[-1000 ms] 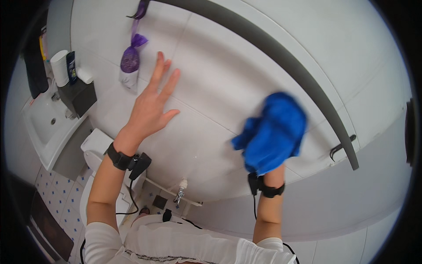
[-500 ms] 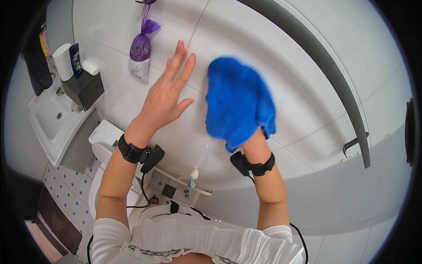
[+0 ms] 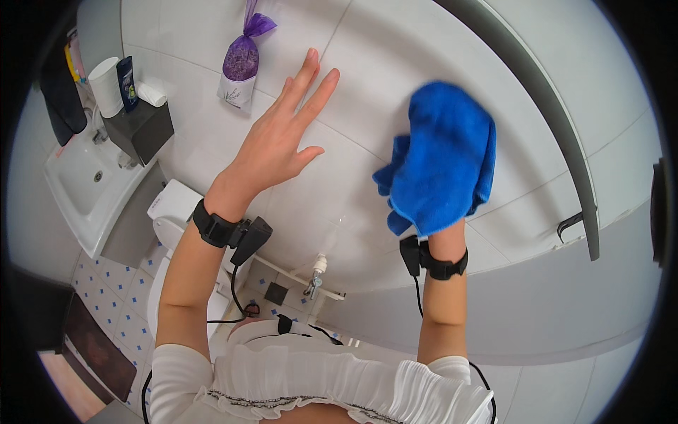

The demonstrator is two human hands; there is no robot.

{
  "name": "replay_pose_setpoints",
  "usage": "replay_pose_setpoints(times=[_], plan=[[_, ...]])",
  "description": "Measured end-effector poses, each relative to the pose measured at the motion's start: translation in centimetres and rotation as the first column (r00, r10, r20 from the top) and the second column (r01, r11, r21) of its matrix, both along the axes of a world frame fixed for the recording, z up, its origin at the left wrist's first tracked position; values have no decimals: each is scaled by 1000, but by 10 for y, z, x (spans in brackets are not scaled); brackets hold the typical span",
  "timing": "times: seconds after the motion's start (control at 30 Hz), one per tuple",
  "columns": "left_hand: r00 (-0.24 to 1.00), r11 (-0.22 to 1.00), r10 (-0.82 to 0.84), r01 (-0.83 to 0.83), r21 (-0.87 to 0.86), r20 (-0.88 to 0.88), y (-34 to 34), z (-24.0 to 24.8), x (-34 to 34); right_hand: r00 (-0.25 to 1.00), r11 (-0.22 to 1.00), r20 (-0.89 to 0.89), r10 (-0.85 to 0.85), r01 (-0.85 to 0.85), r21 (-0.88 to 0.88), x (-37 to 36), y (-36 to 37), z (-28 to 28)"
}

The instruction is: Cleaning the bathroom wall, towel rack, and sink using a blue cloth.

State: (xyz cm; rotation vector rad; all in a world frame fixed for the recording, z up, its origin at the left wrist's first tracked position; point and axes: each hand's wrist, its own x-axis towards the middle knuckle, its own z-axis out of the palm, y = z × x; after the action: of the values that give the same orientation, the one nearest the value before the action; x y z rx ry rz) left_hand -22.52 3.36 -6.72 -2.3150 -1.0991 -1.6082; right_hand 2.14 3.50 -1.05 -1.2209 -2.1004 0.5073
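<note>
A blue cloth (image 3: 445, 159) covers my right hand, so its fingers do not show; only the wrist comes out below. The hand holds the cloth up against the white tiled wall (image 3: 353, 180), beneath a long grey rail. Further left, my left hand (image 3: 275, 141) has its fingers stretched and spread, with nothing in it, in front of the same tiles; whether it touches them I cannot tell. Close beyond its fingertips hangs a purple mesh sachet (image 3: 241, 67) with a white lower part.
The dark grey rail (image 3: 544, 99) curves along the upper right, with a hook (image 3: 569, 225) near its end. To the left are a washbasin (image 3: 92, 180), a dark box (image 3: 141, 131) bearing a paper roll and a bottle, and a white toilet (image 3: 174, 205). A tap (image 3: 314, 281) sits low down.
My right hand has moved to the right with the cloth, whose loose corner now trails on the left. My left hand remains spread. The whole view has shifted slightly.
</note>
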Motion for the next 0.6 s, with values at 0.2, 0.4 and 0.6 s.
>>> replay_pose_setpoints(times=[0.2,0.4,0.6], plan=[[1000,1000,14,-14,-1,-8,0,1,1,783,561,535,-318,-299,772,-57,23,-25],[997,999,-40,42,-30,70,-2,1,2,796,727,581,-171,-296,620,-18,-1,-41],[996,999,-41,43,-33,75,0,0,3,786,882,586,-199,-117,456,27,-40,-21]])
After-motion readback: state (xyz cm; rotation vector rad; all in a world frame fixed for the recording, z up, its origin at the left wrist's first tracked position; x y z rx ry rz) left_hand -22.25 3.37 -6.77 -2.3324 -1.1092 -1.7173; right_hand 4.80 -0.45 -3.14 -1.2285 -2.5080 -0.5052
